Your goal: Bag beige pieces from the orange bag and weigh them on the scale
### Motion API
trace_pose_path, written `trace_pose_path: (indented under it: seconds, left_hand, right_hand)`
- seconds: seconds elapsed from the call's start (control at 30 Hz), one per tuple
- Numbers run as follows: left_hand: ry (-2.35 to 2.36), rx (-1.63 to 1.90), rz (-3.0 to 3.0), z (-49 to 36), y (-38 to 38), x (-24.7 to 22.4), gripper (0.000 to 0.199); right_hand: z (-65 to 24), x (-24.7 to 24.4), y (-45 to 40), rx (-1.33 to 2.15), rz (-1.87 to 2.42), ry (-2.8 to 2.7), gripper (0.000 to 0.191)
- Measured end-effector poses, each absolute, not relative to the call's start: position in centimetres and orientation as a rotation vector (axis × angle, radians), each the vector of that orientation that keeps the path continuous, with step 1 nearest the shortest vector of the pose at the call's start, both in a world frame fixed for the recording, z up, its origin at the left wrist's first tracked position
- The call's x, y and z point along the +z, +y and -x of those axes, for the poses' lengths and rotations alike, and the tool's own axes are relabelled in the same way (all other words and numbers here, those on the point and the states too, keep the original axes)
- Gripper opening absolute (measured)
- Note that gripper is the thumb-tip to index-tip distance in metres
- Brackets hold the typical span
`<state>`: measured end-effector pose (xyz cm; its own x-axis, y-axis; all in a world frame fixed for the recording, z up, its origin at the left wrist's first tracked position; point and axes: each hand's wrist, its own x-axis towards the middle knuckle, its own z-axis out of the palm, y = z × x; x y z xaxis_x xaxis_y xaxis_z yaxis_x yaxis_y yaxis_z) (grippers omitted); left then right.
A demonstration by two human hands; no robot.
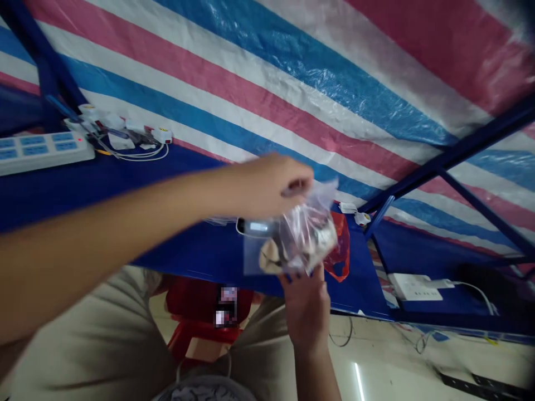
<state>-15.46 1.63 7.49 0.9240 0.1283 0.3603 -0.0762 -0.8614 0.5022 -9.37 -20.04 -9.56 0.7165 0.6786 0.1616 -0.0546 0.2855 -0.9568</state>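
My left hand [276, 186] reaches across from the left, its fingers closed on the upper part of a clear plastic bag [307, 228]. Cream-coloured and dark items show inside the bag, too blurred to name. From below, my right hand [307, 309] grips the bag's lower edge, its fingertips partly hidden by the plastic. Just left of the bag, a dark device with a lit display [258, 226] lies on the blue tabletop [179, 239]. Behind the bag, to its right, is a red plastic bag [340, 250].
A white power strip [42, 149] and a cluster of white plugs and cables [129, 133] occupy the table's left end. Blue metal posts [451, 145] and a striped tarp [267, 83] bound the far side. Another power strip [418, 287] sits right. A red stool [196, 301] is below.
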Motion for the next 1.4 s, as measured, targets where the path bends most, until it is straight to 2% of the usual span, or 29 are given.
trace_pose_path:
  seconds: [0.17, 0.37, 0.6, 0.9, 1.07, 1.2, 1.33, 1.4]
  left_hand:
    - [-0.076, 0.407, -2.289, 12.9, -3.9, 3.5, 0.007]
    - [-0.010, 0.328, -2.193, 10.4, -5.8, 1.8, 0.005]
    - [-0.048, 0.275, -2.026, 6.6, -6.2, 2.4, 0.016]
    - [-0.002, 0.287, -1.910, 3.7, -8.6, 3.6, 0.021]
    - [-0.069, 0.312, -1.922, 3.9, -8.2, 3.6, 0.025]
    - [0.003, 0.651, -2.133, 4.1, -6.7, 0.6, 0.020]
    - [-0.182, 0.661, -2.645, 2.7, -7.4, -4.8, 0.048]
    - [-0.193, 0.683, -2.905, 1.4, -8.0, -6.8, 0.053]
  right_hand:
    - [7.9, -9.4, -22.1, 0.492, 1.295, -0.398, 0.059]
    - [5.6, -11.5, -24.4, 0.428, 1.342, -0.178, 0.055]
    - [1.5, -10.0, -26.8, 0.361, 1.377, -0.316, 0.061]
    - [-0.3, -11.3, -29.2, 0.370, 1.197, -0.126, 0.051]
    - [-1.3, -10.2, -29.8, 0.285, 1.240, -0.092, 0.046]
    - [-2.2, -9.1, -32.5, 0.153, 1.109, 0.171, 0.034]
    - [-2.3, -8.3, -34.0, 0.144, 1.004, 0.198, 0.032]
    - [-2.0, -8.0, -33.9, 0.122, 1.003, 0.194, 0.031]
